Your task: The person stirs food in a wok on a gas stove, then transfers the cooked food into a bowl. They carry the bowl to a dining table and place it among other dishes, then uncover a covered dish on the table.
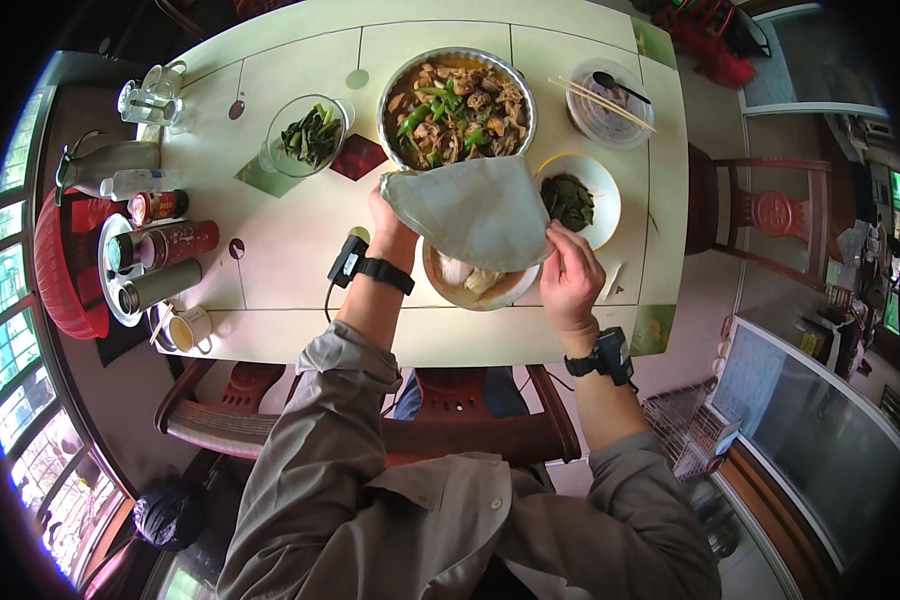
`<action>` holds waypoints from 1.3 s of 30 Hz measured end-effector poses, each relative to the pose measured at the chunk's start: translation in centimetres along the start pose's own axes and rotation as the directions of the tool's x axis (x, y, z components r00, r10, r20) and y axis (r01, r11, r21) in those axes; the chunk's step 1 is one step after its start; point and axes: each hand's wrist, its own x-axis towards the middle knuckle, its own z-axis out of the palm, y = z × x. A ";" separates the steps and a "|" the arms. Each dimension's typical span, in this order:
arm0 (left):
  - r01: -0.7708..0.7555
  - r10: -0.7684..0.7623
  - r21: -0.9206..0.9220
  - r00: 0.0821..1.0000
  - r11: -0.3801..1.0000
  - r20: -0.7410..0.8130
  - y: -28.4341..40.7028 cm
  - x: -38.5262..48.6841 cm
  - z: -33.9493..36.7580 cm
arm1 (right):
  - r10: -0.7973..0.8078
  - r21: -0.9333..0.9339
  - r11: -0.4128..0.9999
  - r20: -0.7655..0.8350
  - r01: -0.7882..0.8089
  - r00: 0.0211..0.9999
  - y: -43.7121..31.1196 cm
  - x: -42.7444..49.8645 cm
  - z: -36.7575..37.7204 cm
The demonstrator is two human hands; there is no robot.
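A flexible, translucent pale sheet (469, 214) is stretched between my hands, its near edge over part of a bowl (487, 302) with pale food in it. My left hand (391, 217) grips the sheet's left end, its fingers partly hidden behind it. My right hand (570, 274) pinches the lower right corner between thumb and fingers. Just beyond the sheet stands a round metal pan (382, 112) of meat and green peppers. To the right is a white bowl (607, 202) of dark leafy greens, partly behind the sheet.
A glass dish (271, 150) of greens stands left of the pan. At the back right, chopsticks (607, 105) and a black spoon (621, 86) rest on a lidded plastic container (585, 131). Bottles, cups and a thermos jug (112, 163) line the left side. A wooden chair (465, 442) stands before me.
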 end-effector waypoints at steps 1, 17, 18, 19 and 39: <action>0.033 -0.033 -0.039 0.999 0.999 -0.012 -0.3 0.4 -0.6 | 0.016 -0.011 1.000 -0.001 -0.016 1.000 -0.2 -0.4 0.1; 0.046 -0.027 0.269 0.997 0.962 -0.074 0.9 -3.4 3.9 | 0.393 0.153 0.918 -0.202 -0.367 0.897 -5.4 -3.5 -4.6; 0.010 0.017 0.212 0.992 0.977 -0.126 0.7 -3.5 4.3 | 0.398 0.179 0.915 -0.250 -0.361 0.883 -5.0 -3.4 -5.6; 0.027 0.005 0.186 0.985 0.982 -0.171 0.5 -3.6 4.6 | 0.493 0.263 0.863 -0.261 -0.430 0.830 -4.5 -3.2 -6.6; -0.016 0.082 0.375 0.984 0.927 -0.161 2.3 -5.3 1.9 | 0.882 0.695 0.369 -0.051 -0.618 0.469 -3.7 -5.8 -12.8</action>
